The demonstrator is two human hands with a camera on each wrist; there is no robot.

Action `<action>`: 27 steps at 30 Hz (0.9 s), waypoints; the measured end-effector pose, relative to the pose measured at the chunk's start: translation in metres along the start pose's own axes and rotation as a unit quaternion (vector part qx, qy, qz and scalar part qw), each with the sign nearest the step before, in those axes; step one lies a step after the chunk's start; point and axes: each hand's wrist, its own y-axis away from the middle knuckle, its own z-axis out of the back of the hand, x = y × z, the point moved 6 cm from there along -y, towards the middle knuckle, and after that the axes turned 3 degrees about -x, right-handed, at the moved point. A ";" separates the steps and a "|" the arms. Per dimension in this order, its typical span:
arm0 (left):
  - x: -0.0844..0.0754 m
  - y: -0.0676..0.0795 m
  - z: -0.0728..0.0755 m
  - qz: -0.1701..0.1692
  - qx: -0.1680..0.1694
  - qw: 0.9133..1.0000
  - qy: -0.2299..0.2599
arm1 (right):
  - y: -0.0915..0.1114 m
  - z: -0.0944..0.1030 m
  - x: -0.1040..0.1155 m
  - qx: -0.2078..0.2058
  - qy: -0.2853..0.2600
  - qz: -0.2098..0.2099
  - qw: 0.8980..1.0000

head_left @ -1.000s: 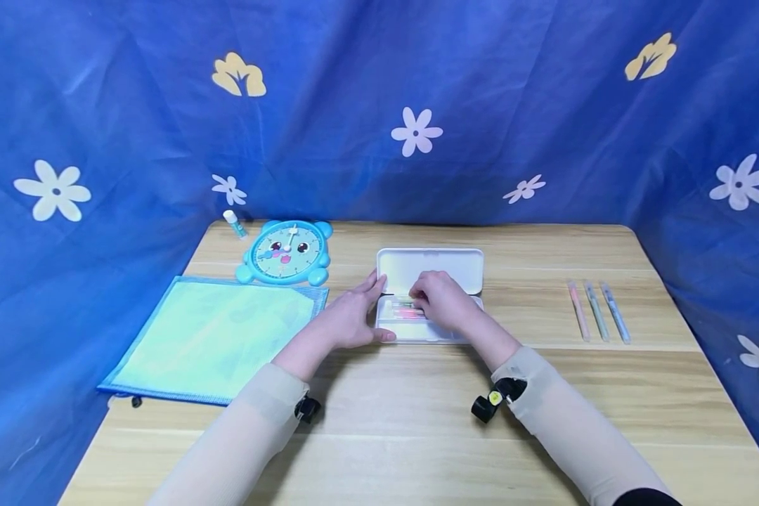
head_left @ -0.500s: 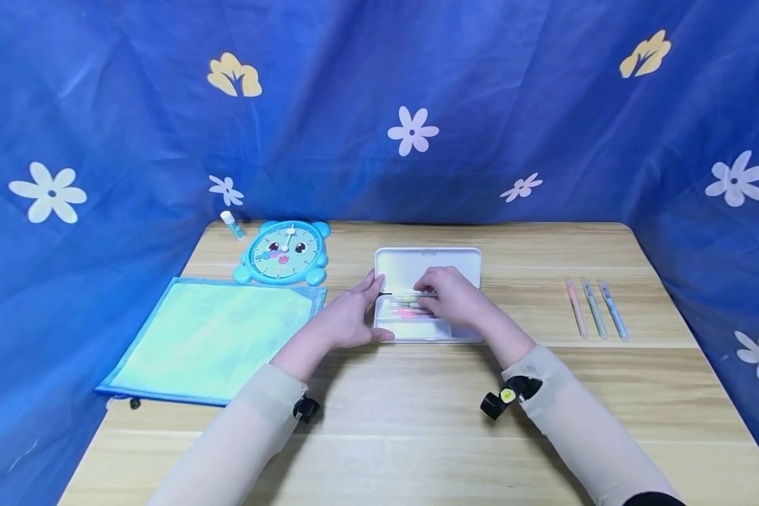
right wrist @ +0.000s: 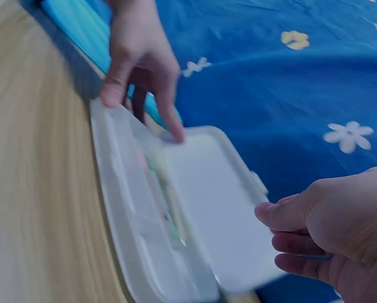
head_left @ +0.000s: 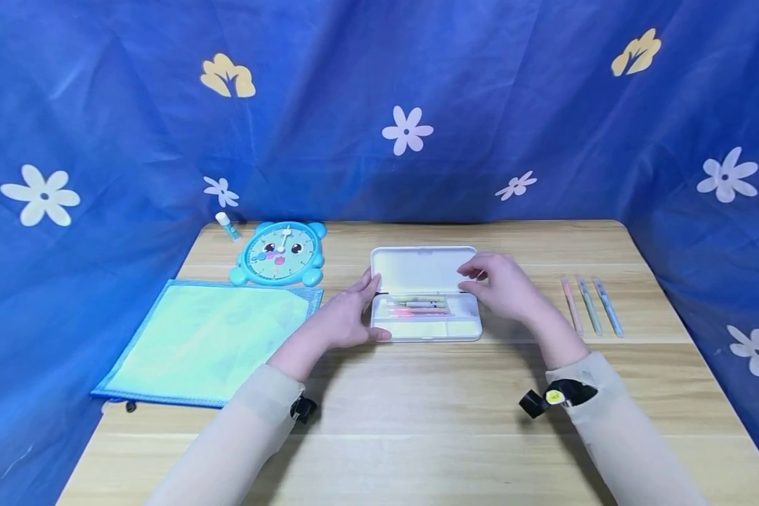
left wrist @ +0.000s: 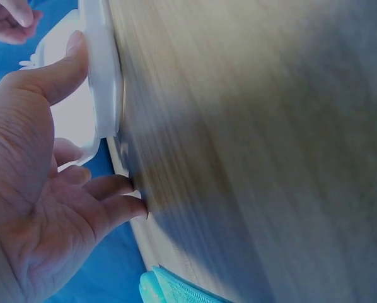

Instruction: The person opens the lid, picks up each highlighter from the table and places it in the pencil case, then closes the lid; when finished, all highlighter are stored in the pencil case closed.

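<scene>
A white pencil case (head_left: pixel 464 327) lies with its lid (head_left: pixel 420 270) raised at the back. Several pens (head_left: pixel 420 307), in pink, green and pale shades, lie in its rear compartment. My left hand (head_left: pixel 341 318) rests against the case's left end, thumb along the front corner and index fingertip at the lid. The other left fingers (left wrist: pixel 116 186) spread loosely beside it. At the lid's right edge is my right hand (head_left: pixel 504 284), fingers loosely bent and holding nothing. Its thumb overlaps the lid's edge in the right wrist view.
Three pens (head_left: pixel 589 308) lie side by side on the wooden table (head_left: pixel 430 436) at right. On the left are a mesh zip pouch (head_left: pixel 209 341), a blue toy clock (head_left: pixel 283 254) and a glue stick (head_left: pixel 227 225). A blue curtain (head_left: pixel 329 126) surrounds the back and sides.
My right hand has come out of the pencil case and moved right to the lid's edge, uncovering the pens inside. The left hand stays at the case.
</scene>
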 end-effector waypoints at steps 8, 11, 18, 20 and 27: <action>0.000 -0.002 -0.001 -0.001 0.004 1.000 -0.001 | 0.032 0.042 -0.036 -0.046 0.001 -0.049 0.998; 0.002 -0.002 -0.002 0.001 0.004 1.000 -0.003 | 0.044 0.056 -0.048 -0.062 0.003 -0.071 0.996; 0.003 -0.002 -0.003 0.002 0.005 1.000 -0.004 | 0.068 0.083 -0.074 -0.101 0.003 -0.096 0.990; 0.003 -0.002 -0.003 0.002 0.005 1.000 -0.005 | 0.075 0.089 -0.083 -0.103 0.006 -0.110 0.989; 0.001 -0.003 -0.001 -0.007 0.002 1.000 -0.012 | 0.102 0.100 -0.114 -0.088 0.037 -0.176 0.980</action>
